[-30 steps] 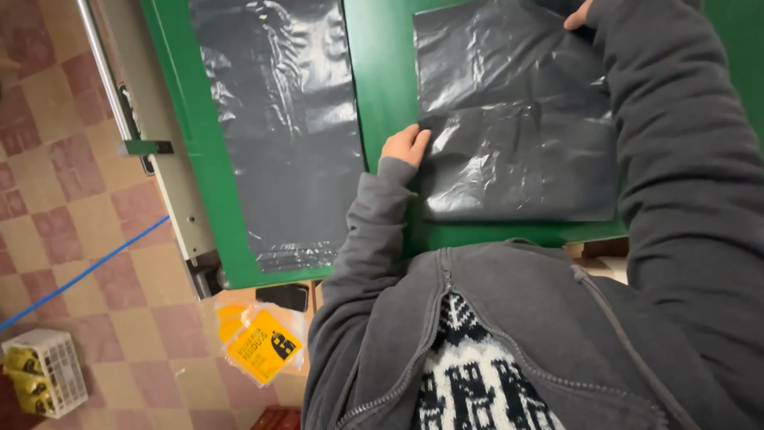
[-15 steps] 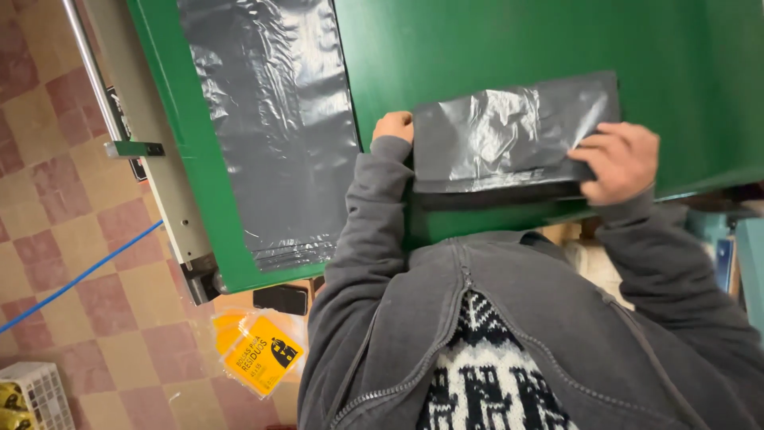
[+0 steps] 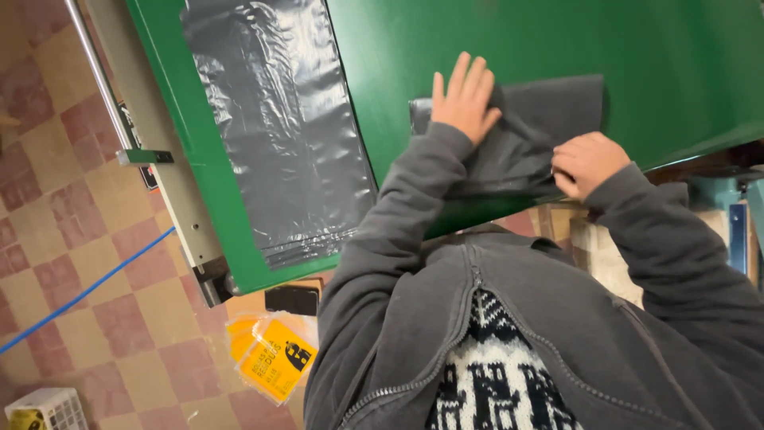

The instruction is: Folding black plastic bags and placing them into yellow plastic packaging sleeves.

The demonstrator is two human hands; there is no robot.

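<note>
A dark grey plastic bag (image 3: 549,119), folded into a small rectangle, lies on the green table (image 3: 557,40) near its front edge. My left hand (image 3: 465,95) presses flat on the bag's left part with the fingers spread. My right hand (image 3: 587,162) pinches the bag's lower right edge. A stack of flat grey plastic bags (image 3: 274,127) lies spread out on the table's left side, apart from both hands.
A metal rail (image 3: 151,151) runs along the table's left edge. On the checkered tile floor lie yellow packets (image 3: 270,358), a blue cord (image 3: 87,287) and a white crate (image 3: 48,410). Wooden and blue items (image 3: 740,231) stand at the right under the table.
The bag went from a large sheet to a narrow strip and now a smaller rectangle. My right hand came down from the far edge to the near edge; my left hand moved onto the bag.
</note>
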